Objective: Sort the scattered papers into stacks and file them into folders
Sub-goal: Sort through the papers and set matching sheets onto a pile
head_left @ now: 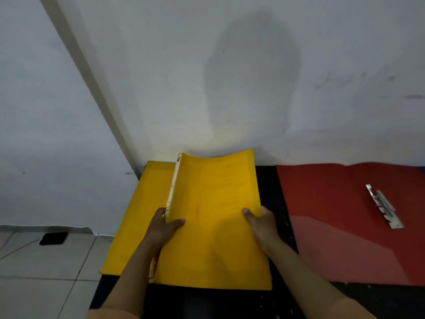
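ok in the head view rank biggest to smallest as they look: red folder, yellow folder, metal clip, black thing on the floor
1. yellow folder and red folder: alike; red is cut off at the frame edge, so unsure
2. metal clip
3. black object on the floor, close to the clip

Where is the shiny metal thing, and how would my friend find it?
Look at the black table by the wall, then at the open red folder on its right side. The metal clip lies on it, the only silver thing there.

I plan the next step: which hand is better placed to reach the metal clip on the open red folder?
Probably the right hand: it holds the yellow folder's edge nearest the red folder and metal clip.
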